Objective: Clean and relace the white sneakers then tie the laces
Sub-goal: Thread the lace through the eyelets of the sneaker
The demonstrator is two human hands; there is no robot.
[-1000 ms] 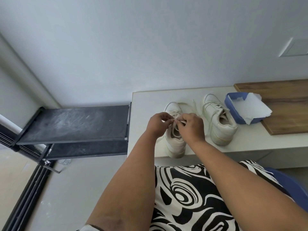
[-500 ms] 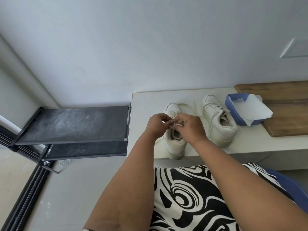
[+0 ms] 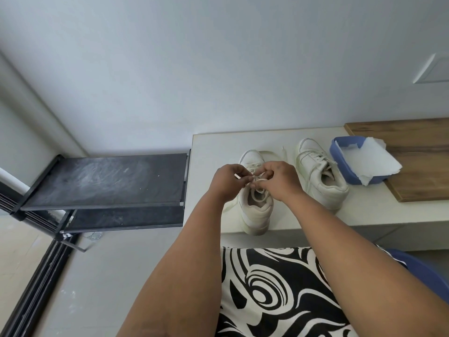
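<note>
The two hands sit a tiny bit further apart than they did a moment ago, and a small loop of lace (image 3: 259, 181) now shows between them. The left hand (image 3: 228, 182) pinches the stiff lace tip, which pokes out past its fingers, and the right hand (image 3: 281, 180) pinches the lace loop with curled fingers. Both hands are over the near sneaker (image 3: 256, 210), which stands at the front edge of the white bench (image 3: 364, 212) near its left end, with its heel toward the person. The hands hide the middle of that shoe, so I cannot see how far the lace goes through the holes. The other sneaker (image 3: 320, 176) stands just to the right, further back, and its laces look loose. Beside it is a blue tub (image 3: 340, 164) with white paper (image 3: 369, 164) hanging out of it. The tub sits partly on a brown wooden board (image 3: 413, 166), which is cut off at the right side. Left of the bench is a dark, dusty shelf rack (image 3: 109, 181). At the bottom is black and white swirly cloth (image 3: 272, 293) on the person's lap.
</note>
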